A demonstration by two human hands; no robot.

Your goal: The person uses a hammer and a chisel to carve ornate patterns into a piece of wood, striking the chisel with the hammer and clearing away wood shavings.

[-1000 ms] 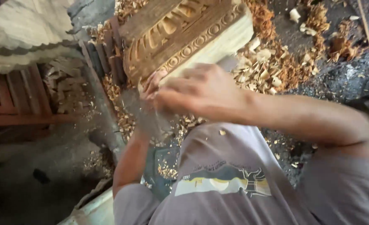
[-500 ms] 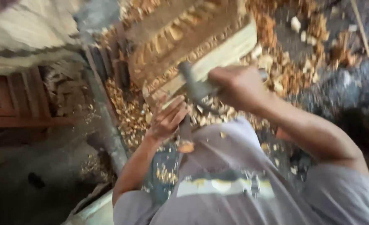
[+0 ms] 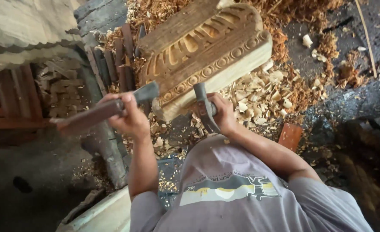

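Grip, head view: your left hand [image 3: 130, 116] clenches a chisel [image 3: 106, 109], blade touching the carved wooden block [image 3: 207, 51]; your right hand [image 3: 222, 114] grasps a hammer [image 3: 203, 105] just below the block, among wood shavings [image 3: 263, 92].

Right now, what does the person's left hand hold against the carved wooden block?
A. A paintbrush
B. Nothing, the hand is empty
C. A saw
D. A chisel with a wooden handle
D: the left hand grips a chisel by its brown wooden handle, with the metal blade at the edge of the carved wooden block, while the right hand holds a hammer.
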